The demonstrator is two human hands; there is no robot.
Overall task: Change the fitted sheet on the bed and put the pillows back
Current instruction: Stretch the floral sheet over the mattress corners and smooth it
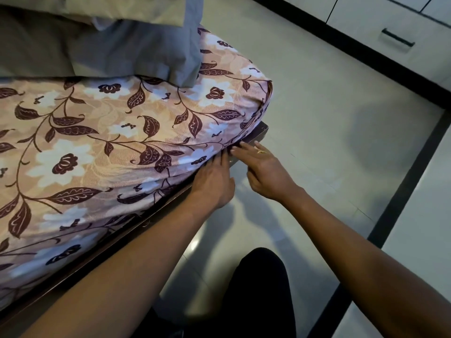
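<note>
Your left hand lies flat, fingers straight and together, pressing the lower edge of the floral fitted sheet. Just right of it, your right hand reaches with fingers loosely spread, its tips at that same edge above the bed frame. The pillows lie well beyond your left hand, on the sheet.

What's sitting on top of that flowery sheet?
A grey-blue pillow with a beige pillow overlapping it rests on the floral sheet. What lies beneath the pillows is hidden.
</note>
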